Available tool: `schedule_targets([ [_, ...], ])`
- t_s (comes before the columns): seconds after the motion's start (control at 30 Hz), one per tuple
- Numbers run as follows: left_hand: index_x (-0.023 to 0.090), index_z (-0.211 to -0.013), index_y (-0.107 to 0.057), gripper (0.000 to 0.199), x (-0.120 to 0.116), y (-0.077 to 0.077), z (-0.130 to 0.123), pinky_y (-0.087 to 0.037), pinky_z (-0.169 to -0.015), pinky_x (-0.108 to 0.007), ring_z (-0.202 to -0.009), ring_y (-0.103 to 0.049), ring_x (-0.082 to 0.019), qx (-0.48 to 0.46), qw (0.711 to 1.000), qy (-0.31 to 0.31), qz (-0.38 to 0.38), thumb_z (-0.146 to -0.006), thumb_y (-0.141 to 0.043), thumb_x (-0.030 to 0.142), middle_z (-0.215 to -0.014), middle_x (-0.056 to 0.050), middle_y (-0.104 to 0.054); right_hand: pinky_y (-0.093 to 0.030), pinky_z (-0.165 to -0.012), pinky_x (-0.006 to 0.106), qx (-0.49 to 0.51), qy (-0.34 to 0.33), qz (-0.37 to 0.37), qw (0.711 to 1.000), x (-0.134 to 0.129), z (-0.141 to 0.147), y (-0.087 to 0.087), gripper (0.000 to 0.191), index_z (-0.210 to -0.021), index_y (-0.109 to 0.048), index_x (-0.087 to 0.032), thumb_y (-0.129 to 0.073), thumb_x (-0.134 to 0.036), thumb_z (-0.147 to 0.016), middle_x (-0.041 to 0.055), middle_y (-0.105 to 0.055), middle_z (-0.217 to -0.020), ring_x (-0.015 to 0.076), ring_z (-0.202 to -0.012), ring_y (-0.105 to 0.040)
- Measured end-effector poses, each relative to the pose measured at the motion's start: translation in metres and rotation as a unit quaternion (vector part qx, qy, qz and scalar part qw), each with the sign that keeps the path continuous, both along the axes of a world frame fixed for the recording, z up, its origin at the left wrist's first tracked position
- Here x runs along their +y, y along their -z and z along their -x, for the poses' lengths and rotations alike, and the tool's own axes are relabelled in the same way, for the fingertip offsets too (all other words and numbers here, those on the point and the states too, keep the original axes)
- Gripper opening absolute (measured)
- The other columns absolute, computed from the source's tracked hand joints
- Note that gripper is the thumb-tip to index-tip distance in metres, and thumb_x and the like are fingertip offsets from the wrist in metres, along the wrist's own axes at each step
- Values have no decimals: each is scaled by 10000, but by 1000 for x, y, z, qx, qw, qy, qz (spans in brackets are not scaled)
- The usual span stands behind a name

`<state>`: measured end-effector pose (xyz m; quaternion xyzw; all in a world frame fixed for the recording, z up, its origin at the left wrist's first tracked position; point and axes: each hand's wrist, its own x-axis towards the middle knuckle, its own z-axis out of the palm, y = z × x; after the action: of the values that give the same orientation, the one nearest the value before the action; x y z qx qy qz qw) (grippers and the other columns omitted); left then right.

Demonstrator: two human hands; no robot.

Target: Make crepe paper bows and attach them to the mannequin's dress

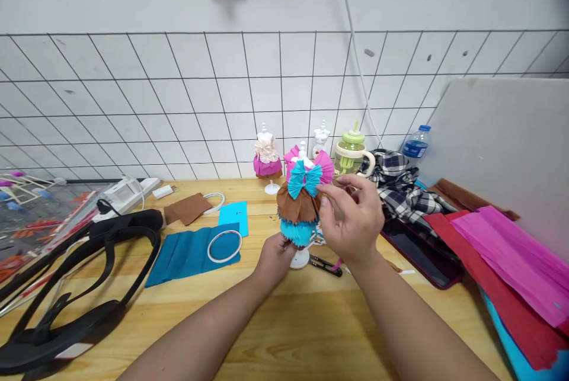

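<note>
A miniature dress form (299, 259) on a white round base wears a crepe-paper dress with pink shoulder ruffles, a brown layer and a blue fringed hem. A blue paper bow (304, 179) sits on its front. My left hand (278, 256) is closed around the form low down, its fingers partly hidden behind the skirt. At the bow's right edge, my right hand (353, 218) has thumb and index fingertip drawn together in a pinch; the other fingers are curled. Black thread snips (326, 266) lie just right of the base.
Two more small dress forms stand behind, one in a cream and pink dress (267, 159). A green-lidded cup (351, 153), plaid cloth (400, 185), phone (422, 253) and coloured paper sheets (502, 274) are right. Left lie blue paper (186, 256), a tape ring (224, 246) and a black headset-like frame (75, 304).
</note>
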<state>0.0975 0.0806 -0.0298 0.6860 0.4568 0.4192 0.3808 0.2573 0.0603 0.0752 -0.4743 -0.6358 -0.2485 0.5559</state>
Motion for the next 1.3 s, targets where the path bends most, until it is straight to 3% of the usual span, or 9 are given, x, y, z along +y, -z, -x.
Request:
schedule_targets([
  [0.17,144,-733,-685,193,3,5,2,-462,-652,-242,-710,-625,-171,22,1000,-6,4,-767,-499,180,-742,-29,-708,-474,-800,337,12,-8,29,999,1,-2,-3,184,-925,-719,-252,-588,-214,-801,75,-598,-1054,214,-941,-586],
  [0.37,135,-698,-695,200,22,13,12,-441,-631,-247,-695,-619,-187,67,996,-56,21,-739,-503,171,-678,-5,-693,-477,-784,349,29,-16,-41,999,-11,-19,-21,189,-926,-700,-239,-587,-177,-788,69,-592,-1009,216,-924,-590],
  [0.47,140,-658,-688,193,31,13,19,-418,-592,-243,-686,-616,-199,86,993,-74,21,-727,-514,184,-643,-1,-676,-469,-799,358,27,-19,-29,999,-22,-26,-24,176,-913,-688,-230,-566,-170,-801,65,-602,-992,214,-920,-592],
  [0.53,144,-647,-686,191,35,13,22,-406,-574,-240,-680,-614,-202,97,992,-83,20,-725,-520,196,-636,0,-670,-456,-813,357,-4,-27,23,999,-29,-29,-15,168,-910,-682,-225,-559,-171,-809,59,-620,-977,211,-917,-590],
  [0.63,143,-605,-671,182,40,14,26,-385,-544,-237,-637,-607,-202,115,989,-92,20,-715,-545,214,-587,-2,-648,-434,-786,339,-68,-31,146,986,-37,-33,12,145,-893,-674,-223,-547,-186,-833,43,-648,-924,206,-889,-580],
  [0.77,143,-590,-662,185,44,18,29,-366,-540,-236,-626,-614,-206,139,986,-94,17,-719,-554,221,-566,-9,-638,-409,-715,316,-85,-39,320,943,-40,-38,55,181,-891,-674,-225,-496,-199,-869,35,-664,-879,192,-819,-570],
  [0.87,140,-617,-663,182,44,20,29,-353,-553,-234,-669,-633,-213,157,983,-92,9,-736,-547,215,-609,-26,-656,-386,-702,312,-129,-35,400,907,-35,-38,73,225,-904,-692,-234,-468,-219,-883,39,-667,-864,202,-839,-573],
  [1.13,150,-650,-657,160,41,18,31,-330,-576,-235,-722,-627,-215,189,977,-100,-12,-757,-575,237,-658,-53,-665,-374,-741,281,-158,-100,486,854,-22,-38,96,191,-877,-719,-245,-531,-264,-848,38,-674,-874,185,-873,-582],
  [1.3,154,-641,-671,172,39,16,31,-370,-592,-249,-737,-647,-233,188,979,-74,-19,-759,-558,208,-677,-61,-689,-375,-748,281,-119,-122,471,865,-25,-36,98,178,-885,-700,-240,-531,-291,-859,33,-664,-870,183,-876,-581],
])
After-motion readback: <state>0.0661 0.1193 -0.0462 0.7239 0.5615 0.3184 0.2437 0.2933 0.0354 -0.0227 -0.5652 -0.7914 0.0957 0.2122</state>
